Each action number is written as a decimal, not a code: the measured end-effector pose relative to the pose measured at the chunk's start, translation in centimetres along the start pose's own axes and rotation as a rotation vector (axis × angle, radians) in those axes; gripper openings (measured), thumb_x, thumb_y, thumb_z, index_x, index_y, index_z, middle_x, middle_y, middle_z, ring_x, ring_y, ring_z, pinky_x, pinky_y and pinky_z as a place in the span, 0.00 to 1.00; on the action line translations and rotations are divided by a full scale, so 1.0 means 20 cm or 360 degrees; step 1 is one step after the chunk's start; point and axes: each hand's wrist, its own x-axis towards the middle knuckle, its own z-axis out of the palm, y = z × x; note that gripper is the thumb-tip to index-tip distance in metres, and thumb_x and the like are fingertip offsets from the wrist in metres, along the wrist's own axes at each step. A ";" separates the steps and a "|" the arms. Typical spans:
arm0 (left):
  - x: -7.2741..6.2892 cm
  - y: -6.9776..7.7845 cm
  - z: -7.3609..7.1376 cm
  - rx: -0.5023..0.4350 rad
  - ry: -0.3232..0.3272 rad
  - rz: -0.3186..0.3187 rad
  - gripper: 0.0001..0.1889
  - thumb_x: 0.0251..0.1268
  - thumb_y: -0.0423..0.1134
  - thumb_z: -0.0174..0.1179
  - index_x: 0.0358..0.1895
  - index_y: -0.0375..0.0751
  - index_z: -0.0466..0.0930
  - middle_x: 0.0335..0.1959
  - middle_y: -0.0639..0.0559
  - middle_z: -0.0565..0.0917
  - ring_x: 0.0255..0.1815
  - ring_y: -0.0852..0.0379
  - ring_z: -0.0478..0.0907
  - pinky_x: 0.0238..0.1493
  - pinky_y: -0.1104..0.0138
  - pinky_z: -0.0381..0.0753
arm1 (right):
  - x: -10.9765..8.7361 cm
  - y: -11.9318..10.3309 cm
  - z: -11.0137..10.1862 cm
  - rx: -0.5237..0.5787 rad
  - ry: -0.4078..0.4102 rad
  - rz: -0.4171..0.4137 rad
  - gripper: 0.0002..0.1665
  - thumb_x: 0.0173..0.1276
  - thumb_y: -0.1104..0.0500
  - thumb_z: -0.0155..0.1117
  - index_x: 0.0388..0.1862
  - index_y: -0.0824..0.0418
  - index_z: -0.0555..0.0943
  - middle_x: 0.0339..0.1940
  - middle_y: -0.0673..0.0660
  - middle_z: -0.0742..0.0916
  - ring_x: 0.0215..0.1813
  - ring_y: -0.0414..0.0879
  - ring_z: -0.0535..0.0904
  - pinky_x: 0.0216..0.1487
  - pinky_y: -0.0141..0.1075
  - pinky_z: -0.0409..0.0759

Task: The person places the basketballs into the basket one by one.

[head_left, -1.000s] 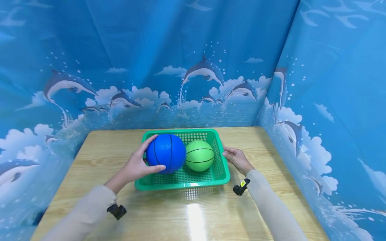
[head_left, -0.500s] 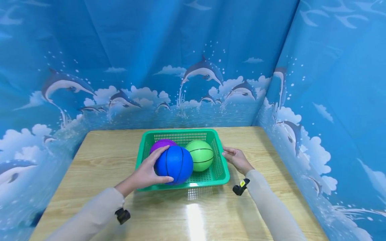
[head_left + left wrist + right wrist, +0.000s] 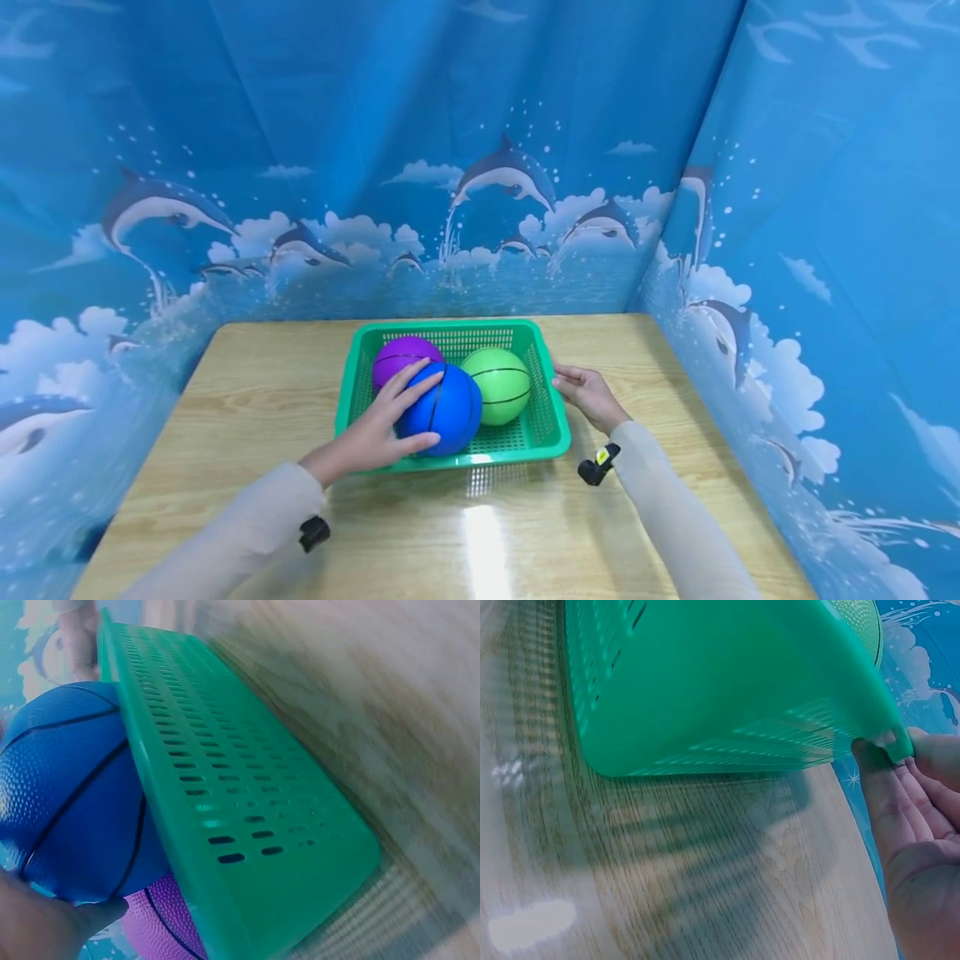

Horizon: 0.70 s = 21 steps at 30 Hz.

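A green plastic basket (image 3: 552, 417) stands on the table with three small basketballs in it. The blue basketball (image 3: 450, 417) sits at its front, in front of the purple basketball (image 3: 405, 354) and the light green basketball (image 3: 498, 387). My left hand (image 3: 378, 429) holds the blue ball from its left side, fingers spread over the top and thumb at the front. In the left wrist view, the blue ball (image 3: 75, 795) is beside the basket's wall, with the purple ball below it. My right hand (image 3: 592, 396) pinches the right rim of the basket (image 3: 889, 727) between thumb and fingers.
The basket stands near the back of a wood-grain table (image 3: 255, 392). A blue curtain with dolphins (image 3: 360, 167) hangs behind and at both sides. Light glares off the table in front of the basket.
My left hand has brought the blue ball right and toward the front of the basket, uncovering the purple ball. Its fingers now lie further over the top. My right hand has stayed at the rim.
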 end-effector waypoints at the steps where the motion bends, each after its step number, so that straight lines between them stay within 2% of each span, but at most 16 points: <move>1: 0.00 0.00 0.00 -0.0055 0.0023 -0.0025 0.43 0.58 0.53 0.67 0.75 0.58 0.54 0.77 0.52 0.49 0.75 0.39 0.48 0.56 0.38 0.72 | 0.00 0.00 0.00 0.0004 -0.0003 0.0000 0.31 0.73 0.59 0.55 0.71 0.68 0.63 0.68 0.69 0.71 0.68 0.59 0.69 0.64 0.43 0.73; 3: 0.00 0.00 -0.01 -0.0138 0.0071 -0.0089 0.39 0.62 0.52 0.64 0.74 0.56 0.57 0.76 0.50 0.53 0.74 0.38 0.52 0.56 0.38 0.72 | 0.00 0.01 0.00 0.0003 -0.0012 -0.0003 0.31 0.74 0.59 0.55 0.71 0.67 0.62 0.68 0.69 0.71 0.68 0.59 0.68 0.65 0.43 0.72; 7: 0.01 0.00 -0.03 -0.0178 0.0122 -0.0182 0.37 0.59 0.51 0.66 0.72 0.53 0.62 0.74 0.47 0.60 0.71 0.35 0.59 0.56 0.38 0.73 | -0.01 0.00 0.00 -0.0003 -0.0007 0.0006 0.31 0.74 0.58 0.55 0.72 0.67 0.62 0.68 0.68 0.71 0.68 0.59 0.68 0.64 0.41 0.73; 14: 0.02 -0.01 -0.03 -0.0179 0.0069 -0.0196 0.37 0.58 0.53 0.66 0.72 0.55 0.63 0.74 0.48 0.61 0.70 0.35 0.61 0.56 0.41 0.74 | 0.00 0.00 0.00 0.0002 -0.0005 0.0031 0.31 0.74 0.59 0.54 0.72 0.67 0.62 0.69 0.68 0.71 0.69 0.58 0.68 0.64 0.40 0.73; 21: 0.01 -0.02 -0.03 -0.0279 0.0004 -0.0224 0.38 0.57 0.48 0.68 0.72 0.56 0.62 0.75 0.48 0.58 0.70 0.35 0.60 0.57 0.44 0.75 | 0.00 0.00 0.00 0.0034 -0.0003 0.0025 0.31 0.74 0.59 0.55 0.72 0.67 0.62 0.68 0.68 0.71 0.68 0.58 0.69 0.64 0.41 0.73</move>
